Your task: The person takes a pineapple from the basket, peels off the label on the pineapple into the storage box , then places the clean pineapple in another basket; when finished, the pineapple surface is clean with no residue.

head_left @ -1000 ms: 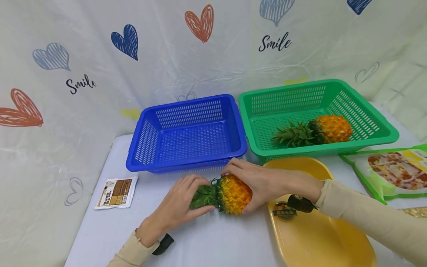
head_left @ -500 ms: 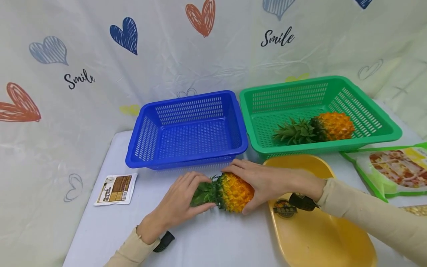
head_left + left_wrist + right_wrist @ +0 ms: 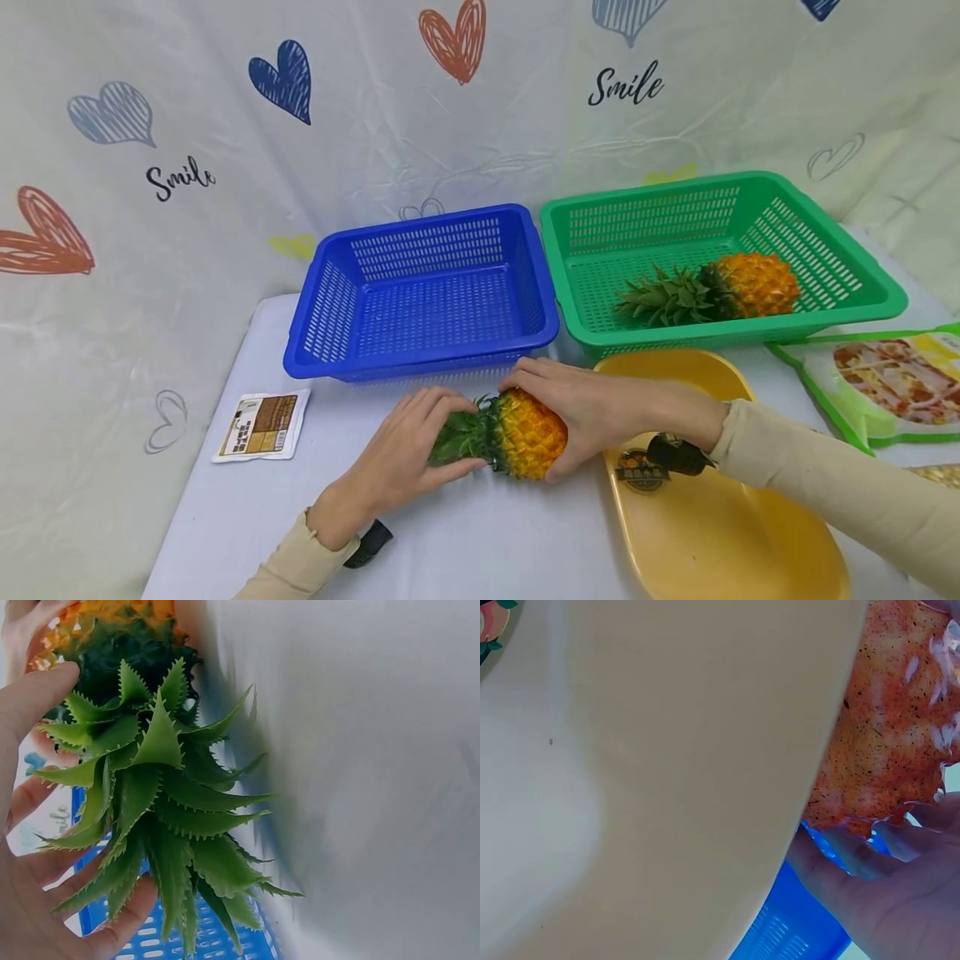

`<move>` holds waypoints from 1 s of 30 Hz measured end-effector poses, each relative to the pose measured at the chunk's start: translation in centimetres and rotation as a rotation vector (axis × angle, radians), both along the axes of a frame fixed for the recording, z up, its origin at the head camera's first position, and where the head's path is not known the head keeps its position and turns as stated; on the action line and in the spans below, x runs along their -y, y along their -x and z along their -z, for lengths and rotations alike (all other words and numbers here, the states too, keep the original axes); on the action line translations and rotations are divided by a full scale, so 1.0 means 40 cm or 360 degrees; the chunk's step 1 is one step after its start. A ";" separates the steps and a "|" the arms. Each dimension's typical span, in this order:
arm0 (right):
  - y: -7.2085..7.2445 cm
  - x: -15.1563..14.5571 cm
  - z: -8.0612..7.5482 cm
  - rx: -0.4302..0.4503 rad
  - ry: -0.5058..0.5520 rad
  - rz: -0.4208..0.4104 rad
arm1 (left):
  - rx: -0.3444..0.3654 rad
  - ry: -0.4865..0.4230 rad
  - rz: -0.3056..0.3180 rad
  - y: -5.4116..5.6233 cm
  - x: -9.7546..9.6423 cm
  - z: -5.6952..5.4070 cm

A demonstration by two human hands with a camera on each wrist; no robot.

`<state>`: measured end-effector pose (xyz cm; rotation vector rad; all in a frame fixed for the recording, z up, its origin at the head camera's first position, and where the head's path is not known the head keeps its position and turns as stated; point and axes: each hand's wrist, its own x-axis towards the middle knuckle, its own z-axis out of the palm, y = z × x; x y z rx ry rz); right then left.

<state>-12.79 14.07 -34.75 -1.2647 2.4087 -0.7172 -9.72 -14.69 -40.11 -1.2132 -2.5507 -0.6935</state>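
Observation:
A pineapple (image 3: 529, 435) lies sideways on the white table, crown to the left and orange body to the right. My left hand (image 3: 408, 454) curls around the green crown (image 3: 161, 795), thumb on the near side and fingers on the far side. The body's right end sits in the grip of my right hand (image 3: 581, 414), its thumb low and its fingers over the far side. In the right wrist view the orange base (image 3: 892, 727) shows beyond the basin wall, against the fingers (image 3: 855, 859).
Behind the hands stand a blue basket (image 3: 435, 312) and a green basket (image 3: 637, 250) holding another pineapple (image 3: 753, 286). A yellow basin (image 3: 720, 533) sits under the right forearm. A small packet (image 3: 262, 427) lies at left, a green-edged bag (image 3: 892, 387) at right.
The head view has shifted slightly, so the scene sits a little higher than a second ago. Both hands keep the same hold on the pineapple.

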 end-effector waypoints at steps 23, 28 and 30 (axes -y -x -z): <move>-0.025 -0.116 -0.126 -0.0216 0.0141 0.0070 | 0.0090 -0.0215 0.0044 0.013 0.003 -0.149; -0.027 -0.205 -0.190 -0.0365 0.0172 0.0103 | 0.0205 -0.0489 -0.0008 0.025 0.001 -0.169; -0.032 -0.244 -0.208 -0.0425 0.0171 0.0170 | 0.0278 -0.0545 -0.0043 0.027 -0.011 -0.167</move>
